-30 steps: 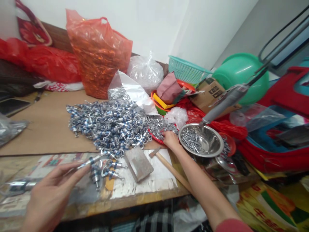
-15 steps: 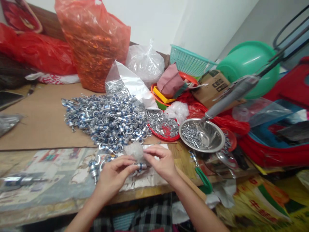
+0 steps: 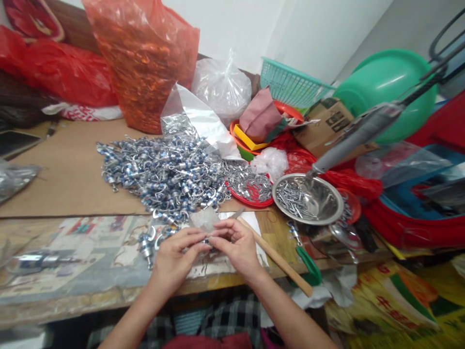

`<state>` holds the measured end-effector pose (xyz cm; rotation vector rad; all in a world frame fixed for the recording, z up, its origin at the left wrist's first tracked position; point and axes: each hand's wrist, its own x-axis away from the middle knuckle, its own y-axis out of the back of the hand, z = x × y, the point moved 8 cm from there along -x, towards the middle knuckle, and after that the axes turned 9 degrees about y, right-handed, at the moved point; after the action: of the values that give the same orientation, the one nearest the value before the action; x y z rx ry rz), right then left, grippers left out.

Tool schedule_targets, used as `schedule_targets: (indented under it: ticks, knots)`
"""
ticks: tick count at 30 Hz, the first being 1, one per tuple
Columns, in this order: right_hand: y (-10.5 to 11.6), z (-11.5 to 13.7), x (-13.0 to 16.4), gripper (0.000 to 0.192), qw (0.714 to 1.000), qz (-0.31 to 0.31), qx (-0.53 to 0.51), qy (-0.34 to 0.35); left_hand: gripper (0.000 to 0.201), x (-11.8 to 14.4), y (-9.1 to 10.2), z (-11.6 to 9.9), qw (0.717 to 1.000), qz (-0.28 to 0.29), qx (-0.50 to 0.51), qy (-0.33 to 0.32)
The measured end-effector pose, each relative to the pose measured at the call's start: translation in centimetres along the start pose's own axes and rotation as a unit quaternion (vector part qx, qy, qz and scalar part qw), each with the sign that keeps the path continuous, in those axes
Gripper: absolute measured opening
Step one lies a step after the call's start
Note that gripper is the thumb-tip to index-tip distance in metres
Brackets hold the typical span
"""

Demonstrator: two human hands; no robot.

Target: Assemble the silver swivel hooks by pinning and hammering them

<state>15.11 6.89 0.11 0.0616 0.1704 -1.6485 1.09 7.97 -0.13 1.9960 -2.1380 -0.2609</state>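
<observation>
Left hand [image 3: 174, 257] and right hand [image 3: 236, 247] pinch one small blue-banded metal fitting [image 3: 208, 240] by its ends; probably light, rigid, slippery.

We see a heap of shiny metal fittings [image 3: 163, 174] with blue bands lying on matt brown cardboard [image 3: 69, 179]. The bowl [image 3: 329, 203] is polished steel, the hammer handle [image 3: 276, 257] bare smooth wood. The red bag [image 3: 145, 53] is thin, glossy, crinkled plastic; the green basin [image 3: 388, 77] is glossy plastic.
</observation>
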Motion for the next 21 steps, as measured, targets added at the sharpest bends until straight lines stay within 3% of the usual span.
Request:
schedule_targets:
  ticks: [3, 6, 9, 11, 13, 15, 21]
  knots:
    - [0.1, 0.4, 0.5, 0.025, 0.999, 0.012, 0.029, 0.029, 0.009, 0.1, 0.0, -0.3, 0.999, 0.022, 0.017, 0.016]
    - [0.1, 2.9, 1.5, 0.034, 0.968, 0.047, 0.159, 0.187, 0.008, 0.4, 0.5, 0.3, 0.995, 0.017, 0.072, 0.062]
    - [-1.2, 5.1, 3.5, 0.035, 0.861, 0.142, 0.306, 0.380, 0.010, 0.5, 0.7, 0.2, 0.993, 0.028, 0.081, 0.079]
    - [-1.8, 5.6, 4.6, 0.032, 0.796, 0.190, 0.356, 0.452, 0.010, 0.5, 0.8, -0.6, 0.996, 0.042, 0.049, 0.061]
    - [-2.1, 5.9, 5.1, 0.032, 0.758, 0.212, 0.383, 0.484, 0.010, 0.5, 0.8, -1.7, 0.998, 0.055, 0.007, 0.027]
    - [-2.1, 6.2, 5.1, 0.030, 0.748, 0.215, 0.391, 0.492, 0.012, 0.5, 0.8, -2.8, 0.997, 0.069, -0.027, -0.013]
    - [-2.0, 6.6, 4.8, 0.031, 0.763, 0.173, 0.392, 0.484, 0.013, 1.2, 1.1, -3.7, 0.993, 0.054, -0.071, -0.078]
